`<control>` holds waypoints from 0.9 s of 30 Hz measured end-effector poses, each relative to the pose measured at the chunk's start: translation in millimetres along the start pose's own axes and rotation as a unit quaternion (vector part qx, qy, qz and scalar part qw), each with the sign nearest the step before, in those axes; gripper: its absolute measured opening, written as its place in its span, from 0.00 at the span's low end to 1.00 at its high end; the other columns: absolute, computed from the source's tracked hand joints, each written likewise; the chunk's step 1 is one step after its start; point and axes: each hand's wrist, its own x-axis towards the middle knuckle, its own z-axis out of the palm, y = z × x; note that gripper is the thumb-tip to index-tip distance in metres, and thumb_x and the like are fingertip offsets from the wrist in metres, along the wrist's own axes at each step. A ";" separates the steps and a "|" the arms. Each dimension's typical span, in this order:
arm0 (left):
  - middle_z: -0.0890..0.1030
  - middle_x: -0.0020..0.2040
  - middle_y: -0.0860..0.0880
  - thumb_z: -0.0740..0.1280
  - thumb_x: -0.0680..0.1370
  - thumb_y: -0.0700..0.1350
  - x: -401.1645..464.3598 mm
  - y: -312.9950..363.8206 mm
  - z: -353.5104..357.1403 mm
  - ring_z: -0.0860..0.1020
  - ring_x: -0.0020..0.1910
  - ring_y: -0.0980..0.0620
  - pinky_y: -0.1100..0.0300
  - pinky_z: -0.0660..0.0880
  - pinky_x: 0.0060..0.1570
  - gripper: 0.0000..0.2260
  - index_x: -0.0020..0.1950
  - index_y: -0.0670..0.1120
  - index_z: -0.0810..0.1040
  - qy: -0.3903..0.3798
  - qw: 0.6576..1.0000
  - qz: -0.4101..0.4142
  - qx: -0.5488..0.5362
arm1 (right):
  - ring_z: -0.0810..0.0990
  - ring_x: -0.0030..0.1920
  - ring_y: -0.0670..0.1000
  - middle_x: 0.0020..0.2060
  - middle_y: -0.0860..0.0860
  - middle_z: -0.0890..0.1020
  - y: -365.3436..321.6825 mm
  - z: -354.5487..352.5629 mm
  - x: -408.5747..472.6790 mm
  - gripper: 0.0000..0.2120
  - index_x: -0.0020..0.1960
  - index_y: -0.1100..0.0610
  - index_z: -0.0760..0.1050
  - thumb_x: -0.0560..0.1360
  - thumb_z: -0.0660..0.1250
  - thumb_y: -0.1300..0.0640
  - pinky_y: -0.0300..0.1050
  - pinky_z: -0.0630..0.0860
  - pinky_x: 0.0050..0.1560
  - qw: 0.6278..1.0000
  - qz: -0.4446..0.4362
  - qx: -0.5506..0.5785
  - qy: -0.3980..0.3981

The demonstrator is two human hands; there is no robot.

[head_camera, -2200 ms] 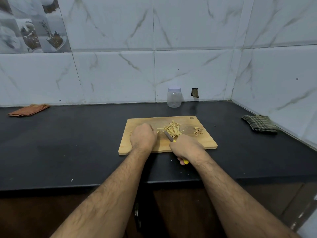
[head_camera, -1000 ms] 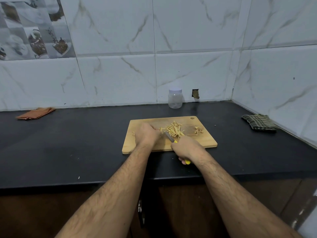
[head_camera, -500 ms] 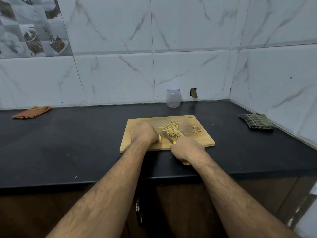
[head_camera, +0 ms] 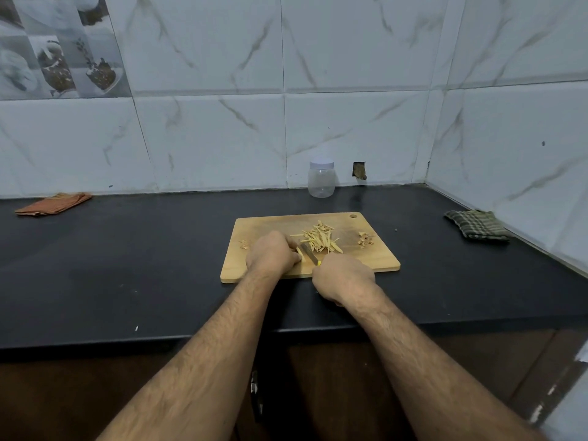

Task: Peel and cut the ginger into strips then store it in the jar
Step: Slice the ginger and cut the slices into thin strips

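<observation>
Ginger piece under left hand fingertips (curled), knife just beside

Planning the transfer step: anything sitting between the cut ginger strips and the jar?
Nothing visible on the counter between the ginger strips on the cutting board and the jar by the wall. But the jar's white lid is on, blocking its mouth.

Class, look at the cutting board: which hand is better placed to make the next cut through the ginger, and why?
Right. The right hand grips the knife, its blade beside the ginger piece that the left hand holds on the cutting board.
</observation>
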 end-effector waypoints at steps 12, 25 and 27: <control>0.84 0.54 0.53 0.70 0.78 0.50 -3.0 -5.3 1.0 0.79 0.53 0.50 0.60 0.72 0.45 0.10 0.57 0.60 0.84 0.008 0.999 0.035 0.023 | 0.74 0.47 0.53 0.56 0.53 0.80 -12.4 4.2 3.2 0.13 0.59 0.56 0.77 0.82 0.57 0.53 0.46 0.71 0.46 1.000 -0.005 -0.018 0.009; 0.83 0.56 0.55 0.70 0.78 0.51 0.4 -4.6 0.4 0.79 0.55 0.51 0.60 0.72 0.45 0.10 0.58 0.60 0.83 -0.008 1.000 0.017 0.023 | 0.76 0.48 0.53 0.55 0.52 0.81 -16.9 3.7 2.4 0.12 0.59 0.56 0.77 0.81 0.58 0.54 0.47 0.73 0.46 0.999 0.001 -0.036 -0.005; 0.83 0.55 0.54 0.70 0.77 0.51 1.5 -5.2 0.7 0.79 0.55 0.51 0.60 0.71 0.45 0.09 0.57 0.60 0.84 -0.010 1.000 0.016 0.020 | 0.79 0.48 0.53 0.52 0.52 0.81 -18.0 4.3 2.0 0.11 0.57 0.56 0.77 0.81 0.59 0.55 0.47 0.75 0.46 0.999 -0.003 -0.040 -0.011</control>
